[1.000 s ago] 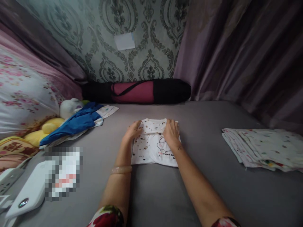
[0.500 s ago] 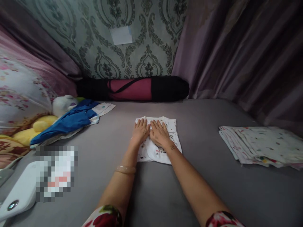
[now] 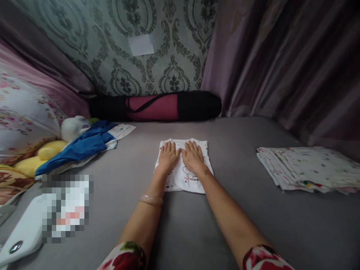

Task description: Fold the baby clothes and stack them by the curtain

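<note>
A small white folded garment (image 3: 191, 180) with tiny dots and a cartoon print lies in the middle of the grey bed sheet (image 3: 180, 225). My left hand (image 3: 168, 156) lies flat on its left half, fingers stretched out. Right beside it, my right hand (image 3: 192, 156) presses flat on the right half, fingers spread. Neither hand holds anything. A pale bangle (image 3: 150, 200) sits on my left wrist.
A stack of folded printed white cloths (image 3: 306, 168) lies at the right. At the left are a blue garment (image 3: 81, 144), a yellow plush toy (image 3: 42, 157), a white plush (image 3: 73, 126) and a flowered pillow (image 3: 19, 112). A black-and-pink roll bag (image 3: 157, 107) lies against the wall. Purple curtains (image 3: 281, 63) hang at the right.
My hands left the garment's far edge, came together at its middle and now lie flat on it. The folded-over top now lies flat.
</note>
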The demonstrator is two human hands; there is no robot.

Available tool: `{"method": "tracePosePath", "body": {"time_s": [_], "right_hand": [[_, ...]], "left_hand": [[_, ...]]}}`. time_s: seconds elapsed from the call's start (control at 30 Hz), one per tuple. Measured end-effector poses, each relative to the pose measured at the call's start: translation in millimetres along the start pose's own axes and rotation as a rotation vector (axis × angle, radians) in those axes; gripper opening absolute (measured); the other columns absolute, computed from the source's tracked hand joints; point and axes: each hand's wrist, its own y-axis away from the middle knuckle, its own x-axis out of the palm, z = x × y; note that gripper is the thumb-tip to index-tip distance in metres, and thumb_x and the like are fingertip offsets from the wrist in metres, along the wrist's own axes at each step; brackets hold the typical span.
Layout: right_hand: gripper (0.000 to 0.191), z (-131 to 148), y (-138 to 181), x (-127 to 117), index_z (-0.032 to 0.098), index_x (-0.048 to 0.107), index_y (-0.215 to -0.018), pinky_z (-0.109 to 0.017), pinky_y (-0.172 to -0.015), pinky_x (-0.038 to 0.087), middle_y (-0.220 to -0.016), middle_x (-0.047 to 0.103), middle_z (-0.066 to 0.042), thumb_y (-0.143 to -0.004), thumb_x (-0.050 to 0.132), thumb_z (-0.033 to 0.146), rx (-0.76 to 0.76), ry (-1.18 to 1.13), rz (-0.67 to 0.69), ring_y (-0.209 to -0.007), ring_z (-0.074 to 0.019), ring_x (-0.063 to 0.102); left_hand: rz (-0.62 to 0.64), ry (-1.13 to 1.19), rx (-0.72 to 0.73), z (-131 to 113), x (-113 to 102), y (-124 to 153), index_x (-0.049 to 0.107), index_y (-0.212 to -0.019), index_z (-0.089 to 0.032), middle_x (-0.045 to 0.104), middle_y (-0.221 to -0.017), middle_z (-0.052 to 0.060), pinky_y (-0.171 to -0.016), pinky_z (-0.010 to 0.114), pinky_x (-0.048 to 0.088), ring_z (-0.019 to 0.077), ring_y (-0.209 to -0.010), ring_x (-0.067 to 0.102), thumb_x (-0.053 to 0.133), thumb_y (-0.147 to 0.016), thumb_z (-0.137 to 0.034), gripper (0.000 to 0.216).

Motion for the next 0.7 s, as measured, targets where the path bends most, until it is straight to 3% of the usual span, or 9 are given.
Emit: {"method": "tracePosePath", "body": {"time_s": [0.2, 0.37, 0.5, 0.7], "right_hand": [[0.056, -2.7, -3.1, -2.7, 0.01, 0.034, -0.147, -0.043, -0.115, 0.009, -0.155, 0.027, -0.012, -0.098, 0.025, 0.035, 0.012, -0.021, 0.064, -0.144, -0.0261, 0.015], [0.058, -14.8, -5.1, -12.5, 0.004, 0.032, -0.146, -0.045, -0.115, 0.008, -0.155, 0.025, -0.017, -0.098, 0.023, 0.035, 0.123, 0.017, -0.088, -0.144, -0.0283, 0.015], [0.062, -23.5, -4.2, -6.4, -0.003, 0.032, -0.144, -0.045, -0.114, 0.013, -0.153, 0.028, -0.019, -0.098, 0.021, 0.037, 0.212, 0.055, -0.048, -0.143, -0.0289, 0.018], [0.06, -24.4, -5.4, -9.8, -0.002, 0.035, -0.143, -0.044, -0.114, 0.015, -0.151, 0.031, -0.019, -0.097, 0.023, 0.035, 0.212, 0.043, -0.042, -0.142, -0.0289, 0.021]], "left_hand": [[0.026, 0.052, -0.008, 3.3, -0.4, -2.3, 0.032, -0.146, -0.007, 0.028, -0.153, 0.019, -0.116, 0.045, 0.017, 0.0292, -0.143, 0.021, 0.021, -0.098, -0.046, 0.063], [-0.077, 0.073, -0.049, 13.6, -5.6, -2.7, 0.032, -0.146, -0.006, 0.027, -0.154, 0.019, -0.116, 0.045, 0.015, 0.0298, -0.144, 0.018, 0.02, -0.098, -0.046, 0.064], [0.029, 0.102, -0.096, 20.4, 3.4, -3.6, 0.027, -0.146, -0.001, 0.021, -0.154, 0.022, -0.116, 0.044, 0.016, 0.0317, -0.145, 0.014, 0.022, -0.097, -0.047, 0.068], [0.028, 0.251, -0.1, 24.7, 1.4, -10.9, 0.034, -0.143, -0.004, 0.023, -0.154, 0.022, -0.115, 0.045, 0.017, 0.0311, -0.145, 0.015, 0.03, -0.095, -0.045, 0.063]]}}
